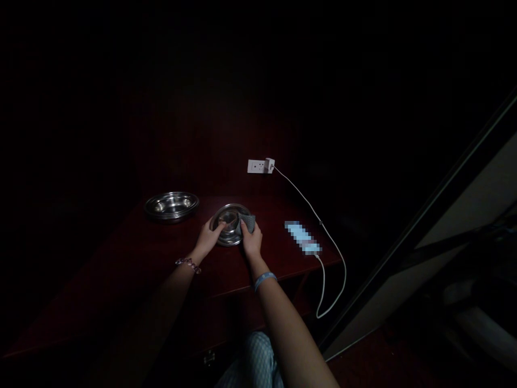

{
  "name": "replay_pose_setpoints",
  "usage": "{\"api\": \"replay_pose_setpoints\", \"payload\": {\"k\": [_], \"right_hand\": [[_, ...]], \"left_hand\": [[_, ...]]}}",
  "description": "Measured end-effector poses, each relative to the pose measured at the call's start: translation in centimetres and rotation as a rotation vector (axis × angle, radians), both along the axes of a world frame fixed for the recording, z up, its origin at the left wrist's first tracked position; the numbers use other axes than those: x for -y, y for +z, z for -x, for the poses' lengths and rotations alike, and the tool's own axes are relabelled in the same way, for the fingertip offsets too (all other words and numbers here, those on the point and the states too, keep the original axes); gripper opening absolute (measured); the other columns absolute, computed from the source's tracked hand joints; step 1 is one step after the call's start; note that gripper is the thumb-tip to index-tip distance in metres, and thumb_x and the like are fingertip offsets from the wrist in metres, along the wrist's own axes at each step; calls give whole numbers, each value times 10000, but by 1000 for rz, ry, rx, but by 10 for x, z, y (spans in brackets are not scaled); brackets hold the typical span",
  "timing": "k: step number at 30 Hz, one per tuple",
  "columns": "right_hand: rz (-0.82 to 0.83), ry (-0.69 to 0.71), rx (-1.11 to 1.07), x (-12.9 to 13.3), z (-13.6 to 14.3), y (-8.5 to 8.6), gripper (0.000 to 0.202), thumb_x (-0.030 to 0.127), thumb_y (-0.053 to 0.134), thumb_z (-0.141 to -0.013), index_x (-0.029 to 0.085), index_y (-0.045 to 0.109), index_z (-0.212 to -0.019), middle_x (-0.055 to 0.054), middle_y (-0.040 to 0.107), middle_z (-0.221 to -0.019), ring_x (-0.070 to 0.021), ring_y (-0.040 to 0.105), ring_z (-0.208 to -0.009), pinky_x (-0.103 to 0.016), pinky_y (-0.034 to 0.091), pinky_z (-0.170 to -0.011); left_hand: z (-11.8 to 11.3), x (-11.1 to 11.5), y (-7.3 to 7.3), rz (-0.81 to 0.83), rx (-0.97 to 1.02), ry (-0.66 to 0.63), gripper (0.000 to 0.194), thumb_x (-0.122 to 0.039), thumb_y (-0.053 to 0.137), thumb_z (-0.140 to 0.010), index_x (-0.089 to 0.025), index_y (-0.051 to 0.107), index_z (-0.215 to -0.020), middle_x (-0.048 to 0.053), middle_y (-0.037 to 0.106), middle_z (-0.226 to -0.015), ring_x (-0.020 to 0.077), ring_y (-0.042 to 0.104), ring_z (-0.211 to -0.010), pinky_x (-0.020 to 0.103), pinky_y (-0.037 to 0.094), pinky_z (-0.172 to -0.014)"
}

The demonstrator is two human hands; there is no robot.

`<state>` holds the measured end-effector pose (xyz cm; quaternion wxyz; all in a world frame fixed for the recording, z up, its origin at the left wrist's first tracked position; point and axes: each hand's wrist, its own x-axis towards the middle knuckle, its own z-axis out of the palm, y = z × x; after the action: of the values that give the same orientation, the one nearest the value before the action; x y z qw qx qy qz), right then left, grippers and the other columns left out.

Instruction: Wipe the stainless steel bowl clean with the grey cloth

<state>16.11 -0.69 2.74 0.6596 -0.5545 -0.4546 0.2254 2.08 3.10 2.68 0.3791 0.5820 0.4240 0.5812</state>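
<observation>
A round, shiny metal bowl (229,240) is in front of me, near the middle of the dark red table. My left hand (208,237) grips its left rim, with the thumb over the inside. In my right hand (252,240) is a grey cloth (246,223), pinched under the thumb against the bowl's right rim. The fingers beneath the cloth are partly hidden. Whether the bowl rests on the tabletop or is slightly raised, I cannot tell.
Stacked metal bowls (172,206) stand at the back left of the table (161,248). To the right lies a lit phone (302,237), its white cable (323,293) looping past the table edge up to a charger (269,165) in the wall socket (255,166).
</observation>
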Motion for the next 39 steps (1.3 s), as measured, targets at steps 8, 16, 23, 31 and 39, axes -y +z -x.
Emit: {"api": "replay_pose_setpoints", "payload": {"k": [8,16,23,31,39], "right_hand": [[-8,0,13,1,0,1,351,462,614,-822,166,714,-981,-77,754,-960,-215,691,-872,-285,510,-800],[-8,2,17,0,-1,0,357,459,614,-825,164,713,-1001,-84,755,-975,-217,692,-875,-289,509,-810],[5,-7,10,0,0,0,368,454,621,-817,151,712,-1006,-88,754,-972,-218,694,-868,-285,508,-810],[2,-11,24,-1,-1,-2,366,469,614,-821,167,712,-1001,-84,754,-989,-224,694,-904,-293,508,-818],[9,-18,25,-1,-1,-2,340,458,613,-820,171,715,-969,-78,754,-958,-225,693,-883,-285,505,-794]], "left_hand": [[0,1,1,3,8,9,376,-422,666,-717,-150,683,-976,130,738,-1045,269,677,-1006,403,471,-987],[0,-1,0,14,34,-3,381,-410,683,-700,-151,691,-980,123,744,-1037,263,677,-1007,400,468,-994],[0,0,1,-1,-7,-3,375,-418,667,-722,-145,693,-979,137,739,-1039,275,679,-1005,410,469,-989],[0,2,2,29,5,31,332,-389,676,-709,-155,691,-945,130,744,-1041,276,672,-1038,404,462,-1005],[-1,2,3,39,7,30,338,-395,674,-707,-153,686,-943,133,742,-1029,284,673,-1041,404,468,-997]]}}
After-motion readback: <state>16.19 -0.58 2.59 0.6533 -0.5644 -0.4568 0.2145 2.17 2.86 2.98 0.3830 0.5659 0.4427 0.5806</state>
